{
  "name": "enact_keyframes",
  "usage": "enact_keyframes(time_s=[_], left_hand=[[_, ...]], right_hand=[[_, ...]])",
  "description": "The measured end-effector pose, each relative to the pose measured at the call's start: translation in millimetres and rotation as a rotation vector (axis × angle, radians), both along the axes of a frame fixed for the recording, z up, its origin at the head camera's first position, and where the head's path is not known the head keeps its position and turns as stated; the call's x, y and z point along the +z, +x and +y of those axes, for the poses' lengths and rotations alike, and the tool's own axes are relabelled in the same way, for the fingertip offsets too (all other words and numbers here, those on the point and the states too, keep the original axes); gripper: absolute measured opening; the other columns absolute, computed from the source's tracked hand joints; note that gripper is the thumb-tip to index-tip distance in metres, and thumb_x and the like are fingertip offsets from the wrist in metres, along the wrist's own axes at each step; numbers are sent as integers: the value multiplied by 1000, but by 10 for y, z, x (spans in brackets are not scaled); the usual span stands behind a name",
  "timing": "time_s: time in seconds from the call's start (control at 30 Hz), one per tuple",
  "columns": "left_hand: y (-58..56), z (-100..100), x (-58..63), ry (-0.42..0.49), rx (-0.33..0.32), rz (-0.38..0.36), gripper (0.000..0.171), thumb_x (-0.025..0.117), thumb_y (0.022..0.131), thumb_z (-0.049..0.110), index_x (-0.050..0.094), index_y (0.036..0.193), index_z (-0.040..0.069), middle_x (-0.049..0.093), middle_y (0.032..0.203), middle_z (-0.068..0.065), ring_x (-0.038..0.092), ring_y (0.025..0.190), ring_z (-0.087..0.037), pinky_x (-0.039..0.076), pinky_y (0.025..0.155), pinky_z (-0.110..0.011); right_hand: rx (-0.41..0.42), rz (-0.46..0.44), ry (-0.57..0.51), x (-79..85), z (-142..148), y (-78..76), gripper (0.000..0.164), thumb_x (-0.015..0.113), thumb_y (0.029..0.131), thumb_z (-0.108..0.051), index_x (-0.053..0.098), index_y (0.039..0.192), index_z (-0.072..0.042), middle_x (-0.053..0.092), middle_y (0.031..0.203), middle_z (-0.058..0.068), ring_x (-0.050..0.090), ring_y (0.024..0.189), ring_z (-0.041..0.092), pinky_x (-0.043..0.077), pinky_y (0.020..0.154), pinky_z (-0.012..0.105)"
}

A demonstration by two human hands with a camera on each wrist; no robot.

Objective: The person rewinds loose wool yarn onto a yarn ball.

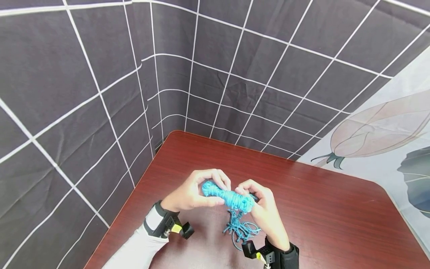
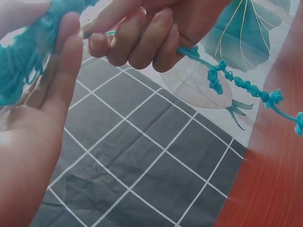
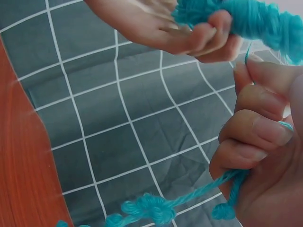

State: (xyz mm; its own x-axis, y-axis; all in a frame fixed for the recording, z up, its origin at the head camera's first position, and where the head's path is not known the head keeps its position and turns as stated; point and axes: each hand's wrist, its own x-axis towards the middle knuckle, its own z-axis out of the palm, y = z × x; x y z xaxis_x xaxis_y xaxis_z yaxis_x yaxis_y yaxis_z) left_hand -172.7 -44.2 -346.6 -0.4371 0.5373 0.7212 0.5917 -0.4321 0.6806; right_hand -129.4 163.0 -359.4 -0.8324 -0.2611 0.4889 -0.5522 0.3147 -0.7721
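Note:
A skein of bright blue yarn (image 1: 228,196) is held above the table by my left hand (image 1: 191,192), its thumb on the near side and fingers on the far side. My right hand (image 1: 265,205) is at the skein's right end. In the right wrist view, its thumb and index finger pinch a thin yarn strand (image 3: 247,52) below the skein, while the other fingers curl round a blue cord. The cord's knotted length (image 3: 154,208) trails out below the fist, and the left wrist view shows small bobbles along the knotted cord (image 2: 246,85).
The reddish-brown wooden table (image 1: 336,209) spreads around the hands. Dark grey cloth with a white grid (image 1: 228,74) hangs behind and to the left. A pale cloth with a plant print (image 1: 373,138) hangs at the right. Each wrist wears a black strap with a small camera (image 1: 186,230).

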Motion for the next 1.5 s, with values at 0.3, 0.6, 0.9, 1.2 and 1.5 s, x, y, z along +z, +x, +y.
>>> enact_keyframes(time_s=[0.3, 0.6, 0.9, 1.2, 1.5], left_hand=[[41, 26, 18, 42, 242, -79, 25, 68, 68, -16, 56, 87, -5, 59, 92, -21, 57, 87, -26, 55, 69, -30], [58, 63, 56, -3, 481, 1, 25, 72, 67, -11, 60, 87, -3, 62, 91, -18, 58, 87, -21, 55, 73, -30], [39, 70, 12, -135, 454, 106, 22, 70, 67, -7, 66, 86, 3, 62, 89, -9, 56, 83, -14, 52, 68, -29], [51, 12, 72, -222, 158, 182, 19, 68, 67, -5, 65, 83, 4, 65, 88, -10, 58, 88, -11, 51, 75, -25], [21, 25, 26, 1, -21, 64, 24, 67, 67, -14, 59, 88, -6, 61, 88, -20, 58, 86, -23, 55, 67, -34]], right_hand=[[8, 28, 98, -17, -31, -12, 17, 55, 87, 5, 65, 88, -8, 56, 66, 2, 43, 56, 9, 40, 47, 24], [21, -19, 112, -3, -49, 7, 11, 57, 89, -6, 64, 84, -12, 59, 70, -1, 44, 55, 9, 39, 47, 24], [36, -6, 73, 2, -26, -6, 15, 57, 88, -1, 61, 81, -13, 54, 64, -1, 41, 52, 9, 36, 43, 26], [-15, 40, 0, 10, -23, 5, 13, 62, 84, 2, 60, 79, -10, 50, 59, 1, 42, 51, 10, 34, 41, 28], [32, 23, -23, -7, -16, -8, 14, 59, 84, 4, 60, 79, -9, 52, 59, 0, 45, 50, 10, 36, 39, 24]])
